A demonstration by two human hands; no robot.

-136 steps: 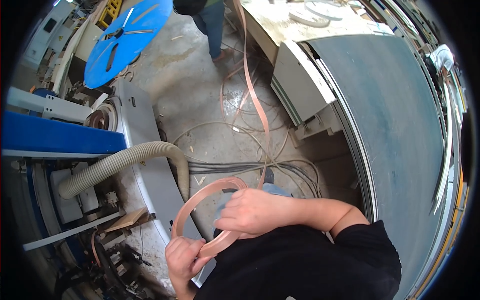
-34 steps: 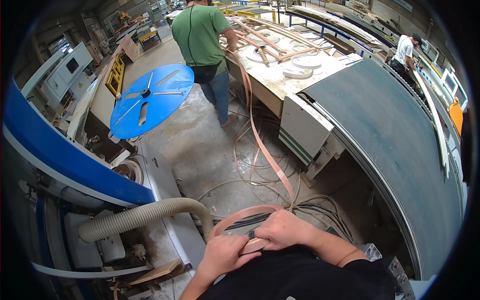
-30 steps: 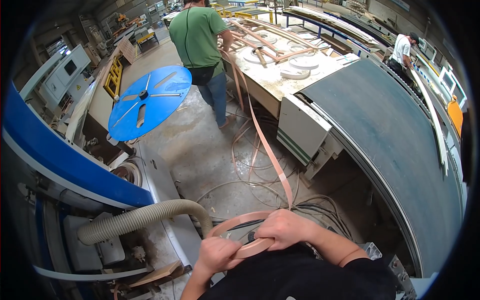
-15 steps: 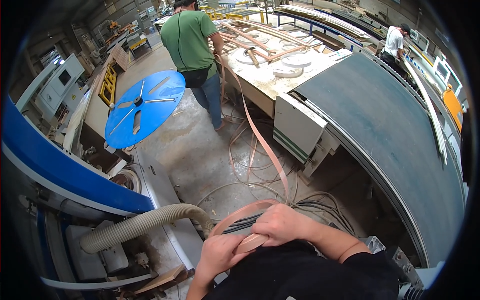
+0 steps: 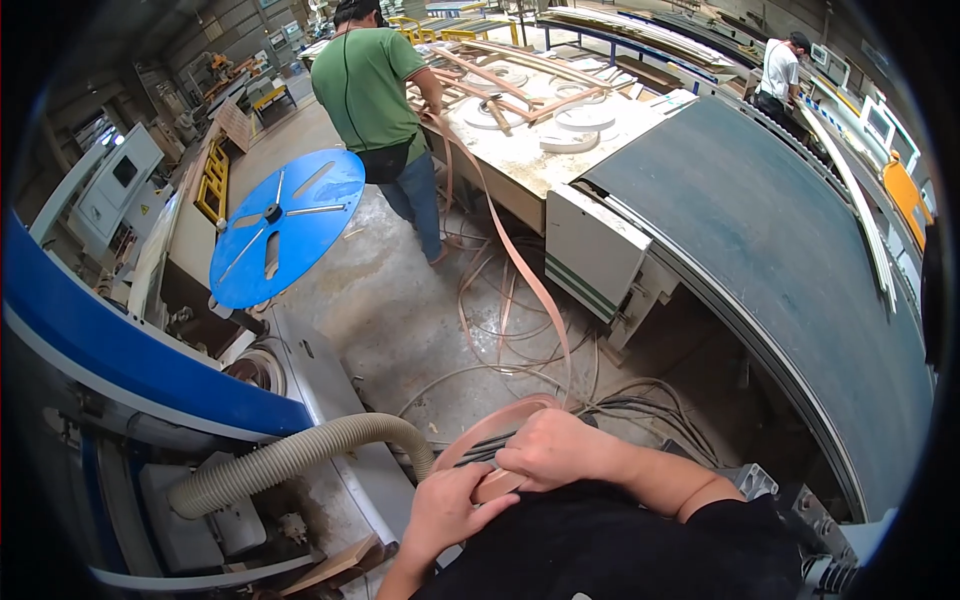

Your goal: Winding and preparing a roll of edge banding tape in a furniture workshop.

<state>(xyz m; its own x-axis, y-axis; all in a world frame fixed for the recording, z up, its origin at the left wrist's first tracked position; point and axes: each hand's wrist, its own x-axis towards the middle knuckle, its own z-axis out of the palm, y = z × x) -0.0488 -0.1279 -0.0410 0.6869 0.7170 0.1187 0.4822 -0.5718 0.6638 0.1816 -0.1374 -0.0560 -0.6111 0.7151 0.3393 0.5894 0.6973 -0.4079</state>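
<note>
A long thin tan edge-banding strip (image 5: 520,270) runs from a worktable at the back, across the concrete floor, down to a coil (image 5: 490,430) close to my chest. My right hand (image 5: 550,450) is closed over the top of the coil. My left hand (image 5: 450,510) grips the coil's lower end from below. Both hands sit together over the coil, just above my black shirt.
A person in a green shirt (image 5: 375,90) stands at the worktable (image 5: 560,150) holding the strip's far end. A blue round disc (image 5: 285,225) stands to the left, a grey ribbed hose (image 5: 300,455) lies near my left hand, cables (image 5: 620,405) trail on the floor, and a dark curved machine cover (image 5: 780,260) fills the right.
The coil has grown tighter and closer to my chest as my hands wind the strip in. My view has tilted up, bringing the person in green into sight.
</note>
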